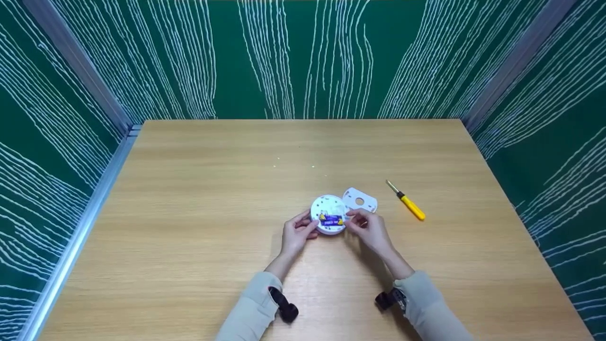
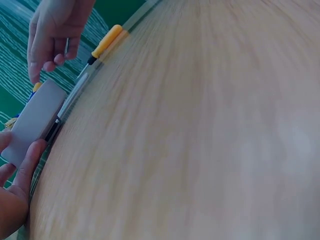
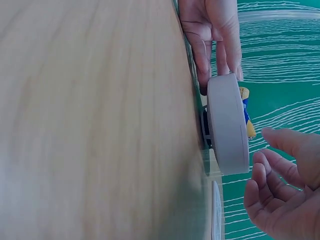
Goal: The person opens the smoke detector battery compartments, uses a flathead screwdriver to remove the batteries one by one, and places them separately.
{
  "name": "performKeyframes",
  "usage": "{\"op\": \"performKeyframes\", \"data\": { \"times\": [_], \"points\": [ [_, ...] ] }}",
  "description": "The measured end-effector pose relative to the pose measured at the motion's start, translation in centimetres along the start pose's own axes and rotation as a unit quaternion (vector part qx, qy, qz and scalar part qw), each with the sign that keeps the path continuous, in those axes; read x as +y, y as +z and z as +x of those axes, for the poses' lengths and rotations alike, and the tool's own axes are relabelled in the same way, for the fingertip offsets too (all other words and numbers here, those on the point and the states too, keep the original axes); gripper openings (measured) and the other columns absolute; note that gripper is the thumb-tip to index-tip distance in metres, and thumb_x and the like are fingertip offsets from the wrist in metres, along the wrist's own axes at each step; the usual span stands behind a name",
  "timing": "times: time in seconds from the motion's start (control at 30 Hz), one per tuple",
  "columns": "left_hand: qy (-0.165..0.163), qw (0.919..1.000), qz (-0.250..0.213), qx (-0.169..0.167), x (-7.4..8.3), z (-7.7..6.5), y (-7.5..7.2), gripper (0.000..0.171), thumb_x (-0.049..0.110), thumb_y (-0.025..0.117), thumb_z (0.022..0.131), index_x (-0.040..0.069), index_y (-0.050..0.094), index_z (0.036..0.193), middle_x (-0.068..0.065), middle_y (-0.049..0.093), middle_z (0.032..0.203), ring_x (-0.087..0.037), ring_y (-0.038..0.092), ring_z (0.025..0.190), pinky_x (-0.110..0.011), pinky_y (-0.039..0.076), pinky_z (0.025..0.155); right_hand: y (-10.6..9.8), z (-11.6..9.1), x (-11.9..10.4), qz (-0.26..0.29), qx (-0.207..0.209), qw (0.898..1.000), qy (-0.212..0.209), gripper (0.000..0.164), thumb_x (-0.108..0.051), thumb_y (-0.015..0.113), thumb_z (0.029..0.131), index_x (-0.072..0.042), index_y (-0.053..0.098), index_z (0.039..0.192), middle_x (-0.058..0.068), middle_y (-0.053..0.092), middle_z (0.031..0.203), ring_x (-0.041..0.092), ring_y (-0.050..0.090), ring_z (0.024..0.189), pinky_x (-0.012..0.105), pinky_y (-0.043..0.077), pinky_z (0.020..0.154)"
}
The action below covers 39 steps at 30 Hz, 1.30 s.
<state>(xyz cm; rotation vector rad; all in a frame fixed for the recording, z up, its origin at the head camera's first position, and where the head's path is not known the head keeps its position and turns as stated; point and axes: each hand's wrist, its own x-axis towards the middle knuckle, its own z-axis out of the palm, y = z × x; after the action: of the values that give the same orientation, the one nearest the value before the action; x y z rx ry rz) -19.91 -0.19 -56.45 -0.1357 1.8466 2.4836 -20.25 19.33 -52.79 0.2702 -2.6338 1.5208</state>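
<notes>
A round white smoke detector point(image 1: 328, 202) is held at its left rim by my left hand point(image 1: 297, 232), thumb on top and fingers beneath. Blue-and-yellow batteries point(image 1: 331, 219) lie in its upper face; in the right wrist view a battery point(image 3: 246, 112) stands out above the rim. My right hand point(image 1: 371, 230) is at the detector's right side, fingers loosely bent close to the battery end. The right wrist view shows a small gap between its thumb point(image 3: 282, 140) and the battery. Whether another fingertip touches the battery is hard to tell.
A white mounting plate point(image 1: 352, 193) with a central hole lies just behind the detector, partly covered by the right hand. To the right lies a yellow-handled screwdriver point(image 1: 413, 207). Tiny light specks dot the wooden table point(image 1: 213, 189). Green walls point(image 1: 402, 47) enclose its back and sides.
</notes>
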Motion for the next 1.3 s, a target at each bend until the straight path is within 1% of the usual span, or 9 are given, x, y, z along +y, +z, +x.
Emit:
{"op": "performKeyframes", "data": {
  "times": [0.2, 0.43, 0.63, 0.97, 1.1, 1.17, 1.2, 1.23, 1.3],
  "points": [
    [0.002, 1.0000, -0.001, -0.001, 0.0, 0.0, 0.0, 0.046, -0.006, 0.062, 0.078, -0.013, 0.045, 0.120, -0.010, 0.059, 0.079, -0.014, 0.061, 0.059, -0.030, 0.056, 0.058, 0.2, 0.0, 0.0, -0.004, -0.011, 1.000, 0.005, 0.016, -0.005, 0.070, 0.074, -0.004, 0.065, 0.090, 0.001, 0.058, 0.071, 0.014, 0.053, 0.065, 0.019, 0.049, 0.058],
    [0.007, 1.0000, -0.001, -0.006, -0.2, -0.1, 0.0, 0.045, -0.005, 0.062, 0.079, -0.013, 0.046, 0.120, -0.010, 0.058, 0.078, -0.015, 0.060, 0.059, -0.031, 0.056, 0.058, 0.7, 0.1, 0.2, 0.001, -0.009, 1.000, -0.022, 0.014, -0.005, 0.071, 0.073, -0.002, 0.067, 0.086, 0.000, 0.057, 0.067, 0.012, 0.052, 0.061, 0.018, 0.046, 0.054],
    [-0.006, 1.0000, -0.001, 0.001, 0.1, -0.1, 0.1, 0.045, -0.005, 0.062, 0.079, -0.012, 0.046, 0.121, -0.010, 0.058, 0.078, -0.017, 0.061, 0.060, -0.032, 0.056, 0.059, 0.9, 0.1, 0.3, -0.006, -0.011, 1.000, -0.015, 0.014, -0.004, 0.071, 0.073, -0.003, 0.067, 0.086, -0.001, 0.057, 0.068, 0.012, 0.051, 0.062, 0.018, 0.046, 0.054],
    [-0.012, 0.9999, -0.004, 0.001, 0.3, -0.2, 0.0, 0.048, -0.005, 0.062, 0.078, -0.012, 0.044, 0.122, -0.013, 0.059, 0.080, -0.020, 0.062, 0.061, -0.034, 0.056, 0.061, 1.0, 0.2, 0.0, -0.003, -0.011, 1.000, -0.008, 0.011, -0.004, 0.071, 0.072, -0.004, 0.069, 0.083, 0.001, 0.060, 0.071, 0.013, 0.052, 0.064, 0.018, 0.044, 0.056],
    [-0.002, 1.0000, 0.001, 0.003, 0.2, -0.1, 0.0, 0.047, -0.005, 0.062, 0.078, -0.013, 0.045, 0.121, -0.017, 0.058, 0.082, -0.022, 0.062, 0.062, -0.035, 0.056, 0.061, 1.1, 0.2, -0.1, -0.003, -0.005, 1.000, -0.011, 0.011, -0.005, 0.071, 0.072, -0.005, 0.069, 0.083, 0.001, 0.062, 0.073, 0.013, 0.053, 0.067, 0.019, 0.045, 0.058],
    [0.011, 0.9999, -0.001, 0.000, -0.2, 0.0, -0.1, 0.046, -0.003, 0.064, 0.078, -0.012, 0.047, 0.120, -0.017, 0.058, 0.082, -0.022, 0.063, 0.062, -0.034, 0.056, 0.060, 1.1, 0.2, -0.1, -0.003, 0.000, 1.000, -0.015, 0.011, -0.005, 0.071, 0.072, -0.004, 0.069, 0.083, 0.001, 0.062, 0.073, 0.013, 0.053, 0.066, 0.019, 0.045, 0.058],
    [0.019, 0.9998, -0.002, -0.003, -0.3, 0.0, -0.1, 0.046, -0.002, 0.065, 0.077, -0.011, 0.048, 0.119, -0.017, 0.058, 0.082, -0.023, 0.063, 0.063, -0.034, 0.056, 0.060, 1.1, 0.2, -0.1, -0.004, 0.002, 1.000, -0.016, 0.011, -0.005, 0.071, 0.072, -0.005, 0.069, 0.083, 0.001, 0.062, 0.072, 0.013, 0.053, 0.066, 0.019, 0.045, 0.058],
    [0.041, 0.9990, -0.006, -0.015, -0.7, 0.1, -0.3, 0.046, 0.001, 0.066, 0.078, -0.010, 0.049, 0.119, -0.015, 0.058, 0.081, -0.022, 0.063, 0.062, -0.032, 0.056, 0.059, 1.1, 0.2, -0.1, -0.004, 0.004, 1.000, -0.020, 0.011, -0.005, 0.071, 0.071, -0.004, 0.069, 0.082, 0.000, 0.061, 0.071, 0.013, 0.053, 0.065, 0.019, 0.044, 0.057],
    [0.057, 0.9981, -0.005, -0.024, -0.9, 0.2, -0.4, 0.045, 0.004, 0.067, 0.078, -0.009, 0.051, 0.118, -0.014, 0.059, 0.080, -0.022, 0.063, 0.063, -0.031, 0.056, 0.058, 1.2, 0.3, 0.0, -0.006, 0.008, 1.000, -0.023, 0.011, -0.005, 0.072, 0.071, -0.004, 0.069, 0.081, 0.000, 0.060, 0.069, 0.012, 0.052, 0.063, 0.018, 0.043, 0.055]
  ]
}}
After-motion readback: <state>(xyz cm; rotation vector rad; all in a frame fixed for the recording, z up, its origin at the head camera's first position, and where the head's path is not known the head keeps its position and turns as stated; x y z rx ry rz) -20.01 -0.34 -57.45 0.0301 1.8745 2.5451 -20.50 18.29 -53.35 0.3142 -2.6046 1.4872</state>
